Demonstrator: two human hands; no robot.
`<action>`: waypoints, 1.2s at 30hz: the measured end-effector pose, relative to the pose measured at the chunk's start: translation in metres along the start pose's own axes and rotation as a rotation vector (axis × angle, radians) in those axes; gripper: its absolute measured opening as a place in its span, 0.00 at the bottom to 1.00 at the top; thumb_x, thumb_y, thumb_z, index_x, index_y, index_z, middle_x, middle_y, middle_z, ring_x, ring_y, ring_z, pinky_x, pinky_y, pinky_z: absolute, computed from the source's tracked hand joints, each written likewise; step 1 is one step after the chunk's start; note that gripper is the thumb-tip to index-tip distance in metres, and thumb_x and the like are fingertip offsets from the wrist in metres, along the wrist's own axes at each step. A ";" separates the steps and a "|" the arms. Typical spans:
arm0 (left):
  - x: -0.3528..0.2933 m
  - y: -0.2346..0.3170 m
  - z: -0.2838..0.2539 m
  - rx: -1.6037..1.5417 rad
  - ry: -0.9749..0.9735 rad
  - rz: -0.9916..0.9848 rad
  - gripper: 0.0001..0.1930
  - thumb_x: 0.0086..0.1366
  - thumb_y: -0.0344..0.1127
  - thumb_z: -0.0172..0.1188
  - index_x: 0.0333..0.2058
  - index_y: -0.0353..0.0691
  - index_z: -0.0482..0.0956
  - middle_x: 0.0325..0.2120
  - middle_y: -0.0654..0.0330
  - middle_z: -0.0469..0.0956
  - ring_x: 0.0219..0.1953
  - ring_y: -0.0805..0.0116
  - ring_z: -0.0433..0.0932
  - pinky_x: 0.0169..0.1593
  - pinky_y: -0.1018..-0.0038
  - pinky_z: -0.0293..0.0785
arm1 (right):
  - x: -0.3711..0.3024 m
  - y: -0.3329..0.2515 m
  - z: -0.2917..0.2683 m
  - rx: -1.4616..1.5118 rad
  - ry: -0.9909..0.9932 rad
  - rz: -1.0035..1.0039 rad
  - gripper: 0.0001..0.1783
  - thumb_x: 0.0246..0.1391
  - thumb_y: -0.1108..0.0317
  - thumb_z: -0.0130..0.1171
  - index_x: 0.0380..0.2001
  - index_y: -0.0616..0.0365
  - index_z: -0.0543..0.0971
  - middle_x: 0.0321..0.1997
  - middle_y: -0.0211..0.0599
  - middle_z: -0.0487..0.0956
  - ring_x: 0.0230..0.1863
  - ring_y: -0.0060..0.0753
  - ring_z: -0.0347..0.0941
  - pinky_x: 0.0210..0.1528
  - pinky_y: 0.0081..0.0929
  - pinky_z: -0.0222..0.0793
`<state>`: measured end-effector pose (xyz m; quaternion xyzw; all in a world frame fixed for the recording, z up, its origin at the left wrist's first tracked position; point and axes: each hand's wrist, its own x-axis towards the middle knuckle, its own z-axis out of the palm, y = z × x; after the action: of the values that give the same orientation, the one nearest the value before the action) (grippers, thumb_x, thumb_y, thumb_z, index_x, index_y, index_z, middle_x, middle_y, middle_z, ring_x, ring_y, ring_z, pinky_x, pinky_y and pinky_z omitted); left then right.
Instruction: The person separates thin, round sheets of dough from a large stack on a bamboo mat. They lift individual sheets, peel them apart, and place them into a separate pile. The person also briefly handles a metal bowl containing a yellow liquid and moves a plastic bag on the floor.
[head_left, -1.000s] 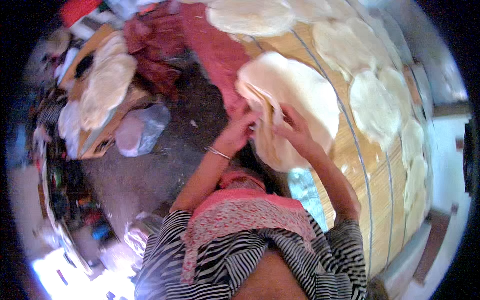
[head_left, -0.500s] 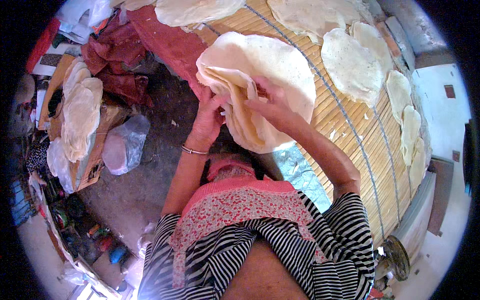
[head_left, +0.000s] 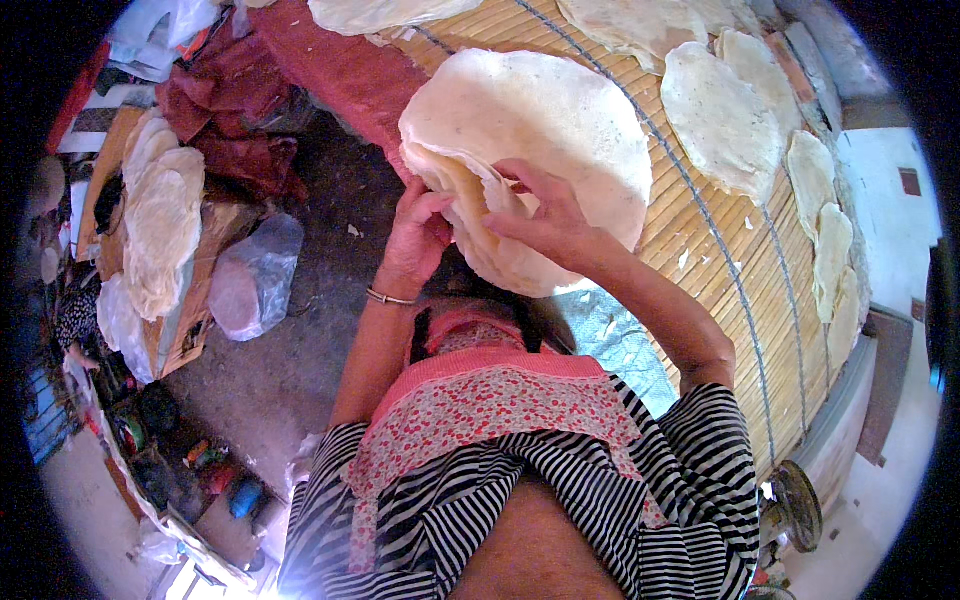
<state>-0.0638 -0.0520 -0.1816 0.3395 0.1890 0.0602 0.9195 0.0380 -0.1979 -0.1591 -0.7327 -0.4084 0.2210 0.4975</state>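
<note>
A stack of thin, pale, round sheets (head_left: 540,105), like rice paper or flatbread, is held in front of me at the mat's near left edge. Its near-left side is curled up, so several layers show apart. My left hand (head_left: 418,232) is closed on the left edge of the layers, with a bracelet on that wrist. At the curled edge, my right hand (head_left: 545,210) has thumb and fingers bent around the upper layers. Some of its fingertips are hidden behind the sheets.
More round sheets (head_left: 722,120) lie on the slatted bamboo mat (head_left: 690,300), with dark cords across it. Red cloth (head_left: 335,70) borders it. At left, overlapping sheets (head_left: 160,235) rest on a board beside a plastic bag (head_left: 255,285). A round metal object (head_left: 795,505) stands lower right.
The curled edge is less folded over, and more of the top sheet's face shows. My right hand's fingers have shifted slightly along the edge. My left hand keeps its hold.
</note>
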 end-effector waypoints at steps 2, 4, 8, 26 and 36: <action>0.001 -0.002 -0.005 0.032 0.008 0.000 0.23 0.50 0.32 0.51 0.46 0.38 0.60 0.41 0.60 0.68 0.43 0.67 0.69 0.44 0.72 0.67 | -0.001 -0.002 0.000 0.082 -0.005 0.040 0.29 0.35 0.62 0.62 0.43 0.62 0.67 0.41 0.38 0.70 0.43 0.28 0.66 0.46 0.29 0.61; 0.001 -0.003 -0.005 0.046 0.004 0.013 0.22 0.50 0.32 0.50 0.45 0.38 0.61 0.41 0.60 0.69 0.42 0.68 0.69 0.44 0.72 0.67 | -0.003 0.003 0.003 0.105 0.006 0.045 0.28 0.36 0.63 0.61 0.43 0.62 0.67 0.41 0.38 0.70 0.43 0.28 0.66 0.47 0.29 0.61; 0.001 -0.002 -0.006 0.072 0.005 0.035 0.21 0.50 0.32 0.50 0.45 0.36 0.62 0.40 0.59 0.69 0.41 0.68 0.69 0.44 0.72 0.68 | -0.002 0.006 0.011 0.113 0.111 -0.073 0.26 0.33 0.65 0.59 0.39 0.63 0.67 0.34 0.45 0.72 0.35 0.35 0.69 0.37 0.27 0.65; -0.001 0.004 -0.006 0.168 -0.064 0.012 0.28 0.42 0.23 0.58 0.44 0.36 0.60 0.40 0.59 0.68 0.42 0.67 0.69 0.45 0.72 0.68 | -0.001 -0.014 0.010 0.100 0.117 0.163 0.28 0.33 0.67 0.57 0.42 0.64 0.66 0.33 0.48 0.72 0.34 0.34 0.70 0.35 0.27 0.66; 0.005 -0.004 -0.006 0.219 0.061 0.093 0.24 0.39 0.21 0.51 0.41 0.34 0.63 0.36 0.59 0.69 0.38 0.68 0.70 0.40 0.75 0.69 | 0.000 -0.012 0.009 -0.117 0.068 0.087 0.28 0.36 0.67 0.55 0.44 0.64 0.64 0.38 0.51 0.71 0.38 0.45 0.69 0.40 0.31 0.65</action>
<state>-0.0613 -0.0506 -0.1901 0.4443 0.2063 0.0924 0.8669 0.0269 -0.1905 -0.1515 -0.7846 -0.3711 0.1934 0.4575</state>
